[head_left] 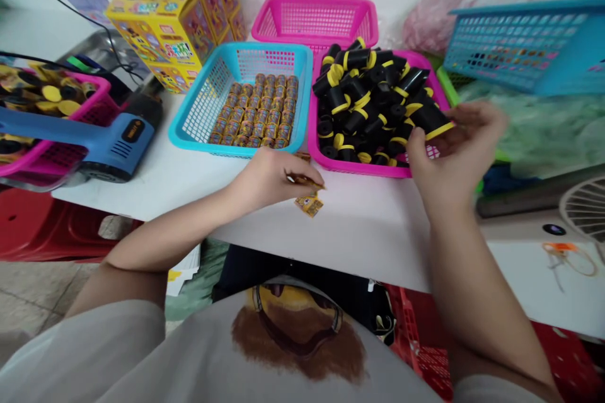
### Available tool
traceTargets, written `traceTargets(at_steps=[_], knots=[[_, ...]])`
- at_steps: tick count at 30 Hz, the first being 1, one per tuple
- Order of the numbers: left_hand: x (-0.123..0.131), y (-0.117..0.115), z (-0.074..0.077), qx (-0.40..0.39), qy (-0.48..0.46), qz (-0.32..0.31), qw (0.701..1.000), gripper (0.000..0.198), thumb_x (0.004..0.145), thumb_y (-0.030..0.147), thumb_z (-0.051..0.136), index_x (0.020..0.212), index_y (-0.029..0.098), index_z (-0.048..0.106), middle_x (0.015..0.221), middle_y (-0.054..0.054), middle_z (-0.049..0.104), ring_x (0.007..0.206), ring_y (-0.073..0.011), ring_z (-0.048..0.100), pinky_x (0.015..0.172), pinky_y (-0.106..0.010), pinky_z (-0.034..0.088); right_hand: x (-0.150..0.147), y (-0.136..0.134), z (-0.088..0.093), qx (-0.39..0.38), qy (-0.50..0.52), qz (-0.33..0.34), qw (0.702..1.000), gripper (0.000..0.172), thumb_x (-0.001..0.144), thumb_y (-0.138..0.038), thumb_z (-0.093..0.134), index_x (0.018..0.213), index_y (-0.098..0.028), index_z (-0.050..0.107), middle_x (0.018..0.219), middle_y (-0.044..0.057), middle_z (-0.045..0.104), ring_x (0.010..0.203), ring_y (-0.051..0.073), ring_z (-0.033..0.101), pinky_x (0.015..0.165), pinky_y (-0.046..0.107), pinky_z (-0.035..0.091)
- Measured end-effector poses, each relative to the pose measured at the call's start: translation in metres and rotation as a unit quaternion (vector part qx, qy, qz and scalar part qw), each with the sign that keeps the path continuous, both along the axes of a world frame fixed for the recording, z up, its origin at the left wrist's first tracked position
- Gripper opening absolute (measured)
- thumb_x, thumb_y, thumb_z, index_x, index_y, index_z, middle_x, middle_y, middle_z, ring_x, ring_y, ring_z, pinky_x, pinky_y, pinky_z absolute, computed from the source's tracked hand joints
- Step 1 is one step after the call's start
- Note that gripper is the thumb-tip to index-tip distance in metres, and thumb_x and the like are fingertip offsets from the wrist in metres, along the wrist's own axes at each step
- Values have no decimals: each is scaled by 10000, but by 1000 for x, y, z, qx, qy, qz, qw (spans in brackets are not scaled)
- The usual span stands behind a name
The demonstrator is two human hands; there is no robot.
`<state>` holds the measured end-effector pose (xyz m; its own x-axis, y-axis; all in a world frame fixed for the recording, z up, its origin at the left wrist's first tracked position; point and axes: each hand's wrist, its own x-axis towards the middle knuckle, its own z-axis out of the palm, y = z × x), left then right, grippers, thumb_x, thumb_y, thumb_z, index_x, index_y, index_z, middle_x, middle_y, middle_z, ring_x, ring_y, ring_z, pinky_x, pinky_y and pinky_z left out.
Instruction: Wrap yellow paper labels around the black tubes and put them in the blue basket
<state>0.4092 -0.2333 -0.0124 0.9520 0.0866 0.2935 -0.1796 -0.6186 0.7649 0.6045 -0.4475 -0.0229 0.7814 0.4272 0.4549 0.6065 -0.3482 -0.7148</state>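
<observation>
My left hand (269,179) pinches a small gold-yellow printed strip (305,182) just above the white table. A folded yellow printed packet (309,204) lies on the table beneath it. My right hand (454,151), slightly blurred, grips a black tube with a yellow band (432,119) over the pile of similar tubes in a pink plastic basket (359,167). A turquoise basket (203,107) in front of my left hand holds tidy rows of small label-wrapped cylinders (258,110).
A blue hot-air gun (113,135) rests on a pink basket of yellow-and-black discs (47,94) at left. Yellow printed boxes (161,25) are stacked behind. Another pink basket (314,22) stands at the back, and a tilted blue basket (524,44) sits at right.
</observation>
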Motion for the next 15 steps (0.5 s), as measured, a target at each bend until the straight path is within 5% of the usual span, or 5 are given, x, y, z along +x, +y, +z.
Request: traceTargets(at_steps=[4,8,15], knots=[[8,-11,-1,-169,-48,44,983,410,886,555,793,824,150,798,699,-46,795,557,-153,754,515,-199,574,-24,5,-5,213,62,129,967,315,861,-328,811,1112,-283,627,1128,57,685,756,159,695,658,327,560],[11,-6,-29,-125,-52,23,991,557,940,693,653,899,167,831,824,-71,835,702,-162,795,628,-215,611,-47,8,-15,207,156,279,925,296,887,-391,824,1148,-337,695,838,-27,691,613,156,684,540,316,566],[6,1,-42,-36,-82,29,996,715,1002,757,443,824,183,832,733,-53,806,623,-134,730,588,-213,520,-62,6,-21,172,199,292,919,318,884,-506,818,1124,-316,732,844,-3,746,596,158,686,511,315,587]])
